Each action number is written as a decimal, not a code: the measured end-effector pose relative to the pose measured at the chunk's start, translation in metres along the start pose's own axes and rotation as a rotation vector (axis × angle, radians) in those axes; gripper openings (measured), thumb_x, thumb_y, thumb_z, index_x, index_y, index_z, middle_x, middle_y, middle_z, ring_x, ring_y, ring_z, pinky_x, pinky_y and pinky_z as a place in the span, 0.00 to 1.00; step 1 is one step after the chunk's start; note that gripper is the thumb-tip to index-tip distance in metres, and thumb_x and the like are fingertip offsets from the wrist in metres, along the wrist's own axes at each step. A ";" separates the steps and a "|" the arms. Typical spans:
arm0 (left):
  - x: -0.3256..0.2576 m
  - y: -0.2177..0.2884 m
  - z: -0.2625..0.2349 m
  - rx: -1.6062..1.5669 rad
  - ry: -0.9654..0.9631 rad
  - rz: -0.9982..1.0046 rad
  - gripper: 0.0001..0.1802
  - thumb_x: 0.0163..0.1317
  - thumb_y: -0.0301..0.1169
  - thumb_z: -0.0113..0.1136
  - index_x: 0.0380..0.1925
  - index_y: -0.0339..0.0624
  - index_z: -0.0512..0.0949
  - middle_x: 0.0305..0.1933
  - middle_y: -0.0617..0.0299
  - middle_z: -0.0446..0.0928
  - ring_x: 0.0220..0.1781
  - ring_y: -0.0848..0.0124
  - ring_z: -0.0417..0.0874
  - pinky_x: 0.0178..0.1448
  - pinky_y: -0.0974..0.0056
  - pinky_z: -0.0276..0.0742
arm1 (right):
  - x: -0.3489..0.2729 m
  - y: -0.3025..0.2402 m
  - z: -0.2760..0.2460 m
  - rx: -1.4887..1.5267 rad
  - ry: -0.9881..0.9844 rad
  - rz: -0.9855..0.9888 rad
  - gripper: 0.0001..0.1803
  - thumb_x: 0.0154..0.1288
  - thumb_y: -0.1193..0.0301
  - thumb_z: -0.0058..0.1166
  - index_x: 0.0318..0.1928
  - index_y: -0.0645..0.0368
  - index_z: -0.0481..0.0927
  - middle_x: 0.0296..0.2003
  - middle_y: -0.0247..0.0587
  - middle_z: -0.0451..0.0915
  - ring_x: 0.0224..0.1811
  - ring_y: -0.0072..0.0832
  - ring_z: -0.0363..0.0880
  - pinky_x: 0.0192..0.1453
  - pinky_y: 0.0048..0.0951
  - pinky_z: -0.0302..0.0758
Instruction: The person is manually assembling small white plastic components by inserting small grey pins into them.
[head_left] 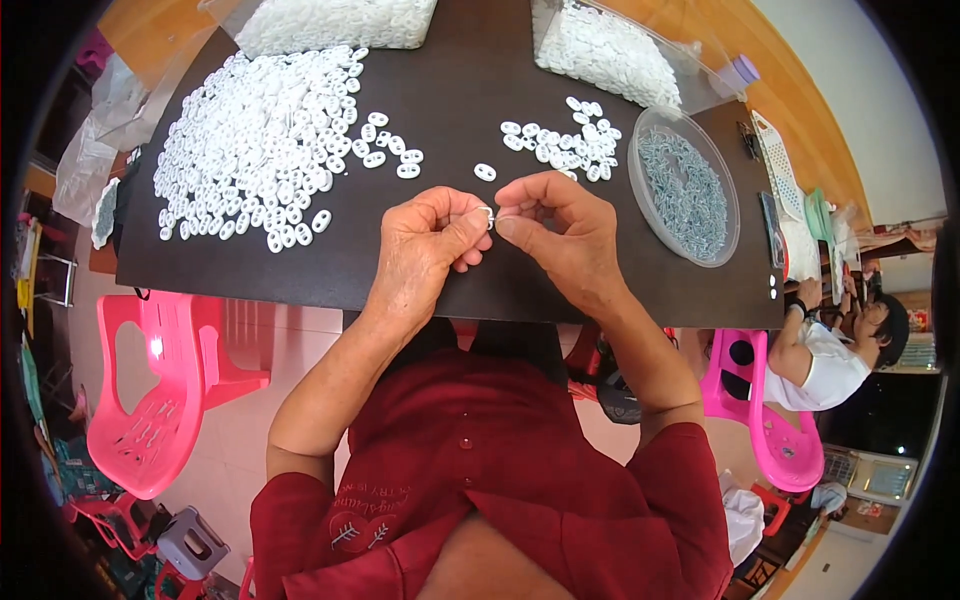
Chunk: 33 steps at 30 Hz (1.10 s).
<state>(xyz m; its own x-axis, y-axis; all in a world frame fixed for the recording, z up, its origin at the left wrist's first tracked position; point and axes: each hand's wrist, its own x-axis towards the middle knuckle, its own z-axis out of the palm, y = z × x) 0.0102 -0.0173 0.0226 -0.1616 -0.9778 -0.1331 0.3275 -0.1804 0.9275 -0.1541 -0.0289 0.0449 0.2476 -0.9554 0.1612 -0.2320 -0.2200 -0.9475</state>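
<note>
Above the table's front edge my left hand (425, 237) pinches a small white two-hole plastic piece (488, 214) between thumb and fingers. The thumb and fingertips of my right hand (572, 235) close at the piece's right side; any small part between them is too hidden to name. Just beyond my fingers lies a single white oval piece (485, 172). To the left spreads a large heap of the same white pieces (250, 140), and a smaller scatter (570, 148) lies beyond my right hand. A round clear tub (716, 263) of small silvery screws stands to the right.
Two clear bins of white pieces stand at the far side of the dark table (460, 80). A pink chair (150, 400) is at the left, another (790, 450) at the right. A person in a white top (825, 370) sits at the right.
</note>
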 end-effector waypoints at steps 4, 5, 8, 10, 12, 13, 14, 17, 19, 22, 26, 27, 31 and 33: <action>-0.001 0.000 0.002 0.015 0.018 -0.002 0.07 0.61 0.29 0.57 0.29 0.36 0.77 0.23 0.67 0.74 0.23 0.82 0.71 0.29 0.77 0.67 | 0.000 0.000 -0.001 -0.005 -0.018 0.024 0.12 0.54 0.81 0.59 0.41 0.64 0.78 0.34 0.32 0.77 0.36 0.16 0.74 0.43 0.19 0.72; -0.002 0.000 0.003 0.034 0.023 0.022 0.07 0.61 0.29 0.56 0.29 0.36 0.77 0.23 0.67 0.74 0.23 0.82 0.70 0.29 0.77 0.67 | 0.000 0.001 -0.001 -0.005 -0.019 0.025 0.12 0.54 0.81 0.59 0.41 0.64 0.78 0.34 0.32 0.77 0.36 0.16 0.74 0.43 0.19 0.72; -0.004 -0.003 0.005 0.063 0.038 0.068 0.06 0.62 0.28 0.55 0.29 0.36 0.76 0.23 0.68 0.73 0.23 0.83 0.70 0.28 0.77 0.67 | 0.000 0.001 -0.001 -0.007 -0.024 0.038 0.12 0.53 0.81 0.59 0.41 0.64 0.78 0.34 0.32 0.77 0.37 0.16 0.74 0.43 0.19 0.72; -0.005 -0.006 0.007 0.075 0.053 0.095 0.06 0.62 0.27 0.55 0.29 0.36 0.76 0.22 0.68 0.73 0.23 0.83 0.69 0.28 0.77 0.66 | 0.000 0.002 0.001 0.010 -0.015 0.039 0.12 0.53 0.81 0.59 0.40 0.64 0.78 0.34 0.32 0.77 0.37 0.16 0.74 0.43 0.19 0.72; -0.005 -0.010 0.008 0.095 0.081 0.147 0.05 0.62 0.26 0.55 0.29 0.36 0.76 0.22 0.69 0.72 0.23 0.84 0.68 0.27 0.77 0.66 | -0.001 0.003 0.004 0.015 -0.003 0.047 0.12 0.53 0.81 0.60 0.40 0.64 0.78 0.34 0.32 0.77 0.36 0.16 0.74 0.42 0.19 0.72; -0.005 -0.012 0.009 0.093 0.082 0.146 0.05 0.62 0.26 0.55 0.29 0.36 0.76 0.22 0.69 0.72 0.23 0.84 0.68 0.27 0.77 0.66 | -0.002 0.004 0.005 0.021 0.012 0.057 0.12 0.52 0.82 0.60 0.39 0.64 0.79 0.34 0.32 0.77 0.36 0.16 0.74 0.42 0.19 0.72; -0.005 -0.013 0.009 0.108 0.095 0.161 0.05 0.62 0.26 0.55 0.28 0.35 0.76 0.21 0.69 0.71 0.23 0.83 0.68 0.27 0.77 0.66 | -0.003 0.005 0.007 0.020 0.011 0.060 0.12 0.52 0.82 0.60 0.39 0.64 0.79 0.34 0.32 0.77 0.36 0.16 0.74 0.42 0.19 0.72; -0.005 -0.017 0.010 0.098 0.124 0.178 0.05 0.62 0.25 0.55 0.28 0.35 0.75 0.21 0.69 0.71 0.22 0.83 0.67 0.26 0.76 0.65 | -0.002 0.013 0.010 0.041 0.044 0.048 0.11 0.52 0.82 0.60 0.38 0.64 0.79 0.33 0.32 0.78 0.35 0.16 0.74 0.41 0.18 0.72; -0.006 -0.019 0.010 0.075 0.139 0.175 0.05 0.62 0.25 0.54 0.27 0.35 0.75 0.21 0.70 0.70 0.22 0.83 0.67 0.25 0.76 0.65 | -0.003 0.017 0.013 0.089 0.070 0.082 0.10 0.52 0.82 0.60 0.37 0.64 0.79 0.31 0.31 0.78 0.33 0.16 0.75 0.40 0.17 0.73; -0.007 -0.021 0.010 0.115 0.154 0.200 0.05 0.62 0.24 0.54 0.28 0.35 0.75 0.21 0.70 0.70 0.22 0.84 0.67 0.26 0.77 0.65 | -0.003 0.014 0.014 0.110 0.074 0.099 0.09 0.52 0.82 0.59 0.36 0.64 0.79 0.31 0.31 0.78 0.33 0.16 0.75 0.39 0.17 0.73; -0.007 -0.022 0.008 0.116 0.173 0.235 0.04 0.62 0.24 0.55 0.29 0.36 0.76 0.21 0.70 0.71 0.22 0.84 0.68 0.25 0.77 0.65 | 0.000 0.015 0.016 0.093 0.060 0.092 0.08 0.53 0.82 0.59 0.35 0.64 0.79 0.30 0.31 0.78 0.33 0.15 0.75 0.39 0.17 0.73; -0.007 -0.021 0.008 0.093 0.165 0.209 0.04 0.62 0.24 0.55 0.29 0.36 0.77 0.22 0.70 0.72 0.22 0.84 0.69 0.25 0.77 0.66 | 0.000 0.014 0.016 0.101 0.067 0.101 0.08 0.54 0.82 0.59 0.36 0.64 0.78 0.31 0.31 0.78 0.33 0.15 0.75 0.39 0.16 0.73; -0.006 -0.016 0.003 0.002 0.137 0.143 0.06 0.62 0.26 0.56 0.33 0.34 0.78 0.25 0.65 0.75 0.24 0.82 0.71 0.28 0.76 0.68 | 0.000 0.012 0.017 0.121 0.055 0.081 0.07 0.56 0.82 0.58 0.37 0.65 0.78 0.31 0.32 0.78 0.33 0.16 0.76 0.40 0.16 0.73; -0.006 -0.016 0.002 -0.033 0.149 0.149 0.06 0.61 0.25 0.57 0.33 0.33 0.78 0.25 0.64 0.76 0.23 0.81 0.72 0.27 0.76 0.69 | 0.000 0.013 0.017 0.134 0.040 0.068 0.08 0.56 0.82 0.58 0.38 0.65 0.78 0.31 0.32 0.78 0.34 0.16 0.76 0.40 0.16 0.73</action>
<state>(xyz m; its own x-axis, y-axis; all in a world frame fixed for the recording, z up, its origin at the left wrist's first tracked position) 0.0039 -0.0082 0.0089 0.0298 -0.9984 -0.0483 0.3683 -0.0340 0.9291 -0.1407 -0.0278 0.0281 0.1976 -0.9747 0.1040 -0.1187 -0.1292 -0.9845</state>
